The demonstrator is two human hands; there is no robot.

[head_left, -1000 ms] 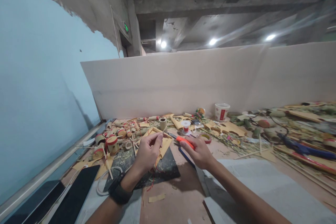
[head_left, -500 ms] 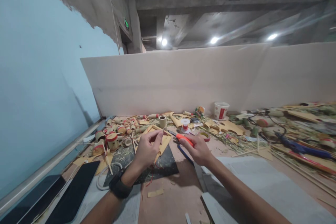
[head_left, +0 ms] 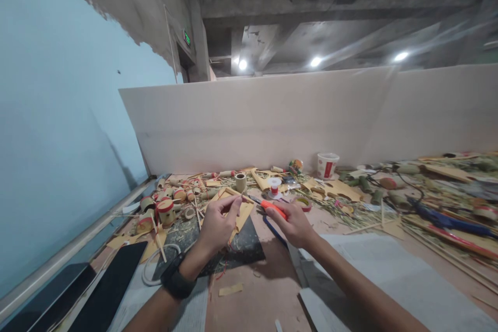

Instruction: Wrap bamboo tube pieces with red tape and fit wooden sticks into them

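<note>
My left hand (head_left: 220, 220), with a dark watch on its wrist, is closed in a pinch around a small pale sliver, perhaps a bit of bamboo; its tip barely shows beyond the fingers. In my right hand (head_left: 296, 223) is an orange utility knife (head_left: 273, 208), its blade pointing left toward the left fingertips. A small gap separates blade and fingers. Beneath my left hand lies a yellowish wooden frame (head_left: 245, 212) on a dark cutting mat (head_left: 249, 246). A blue-handled tool (head_left: 274, 231) rests partly hidden under my right hand.
Several small bamboo drums (head_left: 166, 211) crowd the left. A bamboo cup (head_left: 240, 182), a thread spool (head_left: 274, 187), a tape roll (head_left: 302, 203) and a paper cup (head_left: 327, 166) stand behind. A blue glue gun (head_left: 451, 222) lies right. A black phone-like slab (head_left: 111, 288) is at left front.
Both hands keep nearly the same place and the same hold. The knife's blade shows slightly more clearly; the whole view has shifted a little.
</note>
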